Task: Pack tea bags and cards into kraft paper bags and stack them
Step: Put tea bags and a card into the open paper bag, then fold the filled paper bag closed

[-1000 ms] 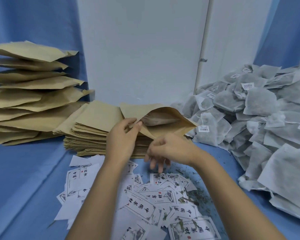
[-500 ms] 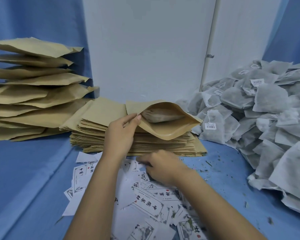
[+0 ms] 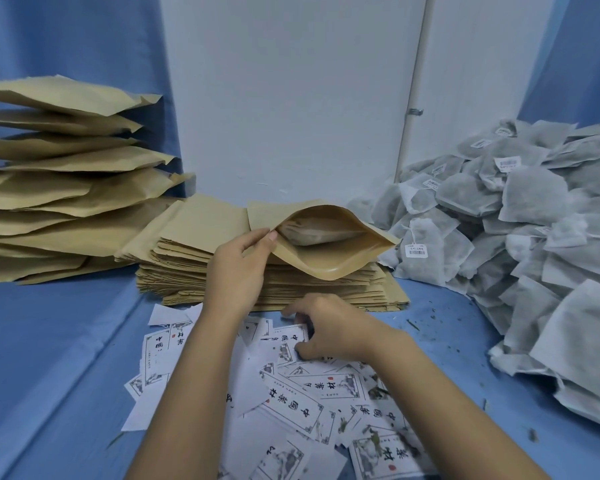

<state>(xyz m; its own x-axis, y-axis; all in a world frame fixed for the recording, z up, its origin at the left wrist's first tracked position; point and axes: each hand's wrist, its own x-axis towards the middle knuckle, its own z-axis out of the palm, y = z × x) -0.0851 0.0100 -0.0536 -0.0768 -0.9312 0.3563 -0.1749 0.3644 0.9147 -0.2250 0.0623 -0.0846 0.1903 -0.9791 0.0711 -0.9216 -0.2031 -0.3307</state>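
The left grip (image 3: 238,268) pinched the left corner of the upper lip of an open kraft bag (image 3: 329,263), thumb and fingers closed on the paper, holding the mouth wide toward the near side. A tea bag (image 3: 317,233) lay inside it, well back from the lip and just right of the pinching fingertips. The bag rested on top of a stack of flat kraft bags (image 3: 187,271), its lower lip sagging over the stack's near edge. The right grip (image 3: 329,327) sat lower and nearer, just in front of that stack, with fingers and thumb curled onto a card (image 3: 291,337) among the loose cards (image 3: 291,403) spread over the blue table (image 3: 66,341). Below and right of the open mouth, the card lay apart from the bag. A tall pile of filled kraft bags (image 3: 66,188) stood at the far left, touching the flat stack's left side. The heap of tea bags (image 3: 520,216) crowded the right, reaching almost to the flat stack, with only a narrow strip of table between. Bare table lay open at the near left, and a white wall (image 3: 291,98) closed the far side.
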